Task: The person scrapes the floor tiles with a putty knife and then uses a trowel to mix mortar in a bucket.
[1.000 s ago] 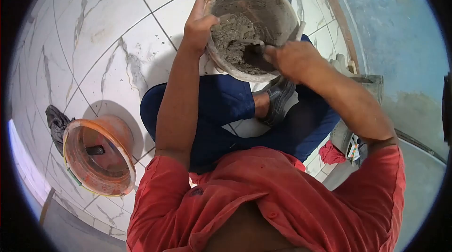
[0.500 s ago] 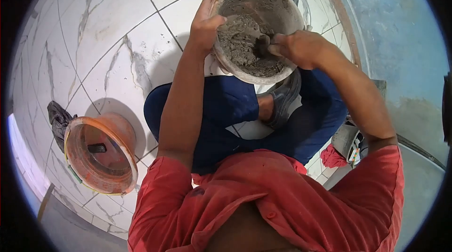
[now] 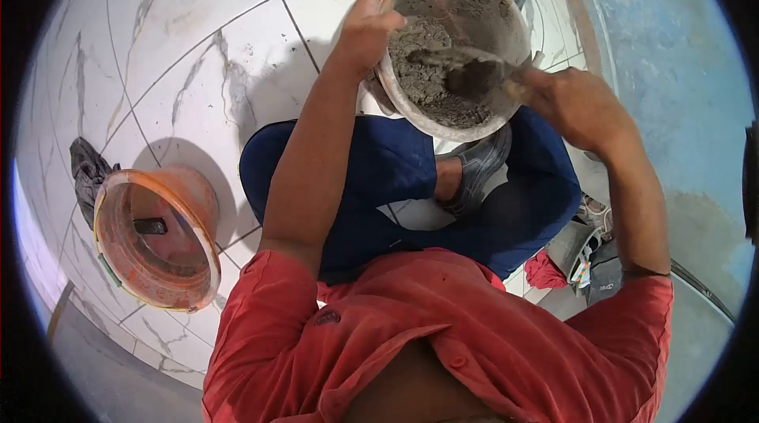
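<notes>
Tilted toward me, a bucket (image 3: 419, 121) holds wet grey mortar (image 3: 427, 83), with more of it smeared up the inner wall. My left hand (image 3: 370, 34) grips the bucket's left rim, thumb over the edge and fingers along the outside. My right hand (image 3: 565, 103) is closed round the handle of a trowel (image 3: 474, 79) at the bucket's right side. The trowel's blade reaches over the mortar and is blurred by motion. My fingertips on its handle are partly blurred too.
An orange bucket (image 3: 207, 209) with a dark object (image 3: 150, 225) inside lies tipped at the left, beside a black crumpled bag (image 3: 88, 170). Marble-look tiles (image 3: 237, 99) cover the floor. At the right are a red cloth (image 3: 545, 270), assorted items and a bluish surface (image 3: 672, 91).
My right hand has drawn back to the right, lifting the trowel's blade partly out of the mortar. The bucket and my left hand appear slightly further right in view.
</notes>
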Motion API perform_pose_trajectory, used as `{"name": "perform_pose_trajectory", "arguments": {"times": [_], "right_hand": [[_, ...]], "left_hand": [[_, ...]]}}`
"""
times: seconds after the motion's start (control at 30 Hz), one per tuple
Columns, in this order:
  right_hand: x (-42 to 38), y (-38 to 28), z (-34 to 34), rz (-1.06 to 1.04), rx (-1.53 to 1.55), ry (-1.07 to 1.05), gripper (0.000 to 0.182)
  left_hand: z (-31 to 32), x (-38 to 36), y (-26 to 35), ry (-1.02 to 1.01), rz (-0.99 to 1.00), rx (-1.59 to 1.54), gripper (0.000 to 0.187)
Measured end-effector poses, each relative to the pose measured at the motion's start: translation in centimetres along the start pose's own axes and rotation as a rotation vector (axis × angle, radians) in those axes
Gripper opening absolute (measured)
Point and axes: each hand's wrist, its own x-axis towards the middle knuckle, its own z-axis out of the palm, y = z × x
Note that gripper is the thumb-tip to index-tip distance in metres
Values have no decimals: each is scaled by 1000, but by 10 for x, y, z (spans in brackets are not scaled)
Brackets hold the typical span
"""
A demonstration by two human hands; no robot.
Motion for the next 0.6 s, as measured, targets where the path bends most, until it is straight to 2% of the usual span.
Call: {"name": "perform_pose_trajectory", "arguments": {"times": [0.17, 0.2, 0.3, 0.4, 0.43, 0.5, 0.53, 0.57, 0.6], "right_hand": [[32, -5, 31, 64, -126, -168, 35], [28, 6, 29, -17, -63, -95, 35], [2, 29, 3, -16, -84, -26, 33], [-7, 35, -28, -8, -137, -84, 29], [-4, 31, -23, -5, -133, -87, 29], [16, 20, 1, 4, -332, -91, 25], [32, 21, 26, -33, -477, -172, 23], [35, 11, 33, -117, -496, -87, 24], [40, 7, 30, -74, -474, -98, 25]], "left_hand": [[5, 1, 7, -1, 8, -32, 81], [3, -2, 6, 23, 5, 6, 80], [4, -2, 7, 5, 0, 7, 80], [4, -3, 13, 26, -22, 108, 80], [4, -5, 13, 23, -26, 108, 80], [2, -3, 12, 0, -10, 204, 79], [4, -4, 11, -1, -8, 202, 79], [7, -5, 9, 5, 11, 212, 79], [8, -6, 9, 14, 31, 222, 79]]}}
